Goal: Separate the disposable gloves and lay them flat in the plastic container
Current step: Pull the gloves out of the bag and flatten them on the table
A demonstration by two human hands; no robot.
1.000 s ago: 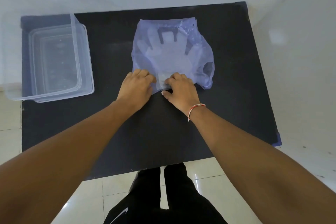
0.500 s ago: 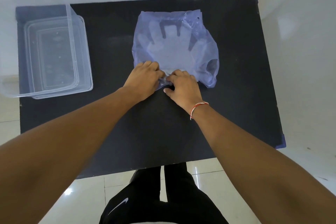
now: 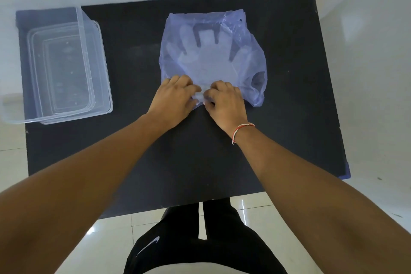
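Observation:
A stack of thin, clear disposable gloves (image 3: 206, 60) lies flat on a crumpled bluish plastic bag (image 3: 251, 55) in the middle of the black table, fingers pointing away from me. My left hand (image 3: 175, 98) and my right hand (image 3: 224, 100) sit side by side at the near cuff edge of the gloves, fingertips pinching the thin film between them. Which layer each hand holds is hidden under the fingers. The clear plastic container (image 3: 93, 69) stands at the table's left, with nothing in it.
The black table (image 3: 189, 162) ends just before my legs. A clear lid leans upright along the container's left side. White tiled floor surrounds the table. A red and white string band is on my right wrist.
Both hands have crept a little further up onto the cuff edge and closer together. The film between them is more bunched.

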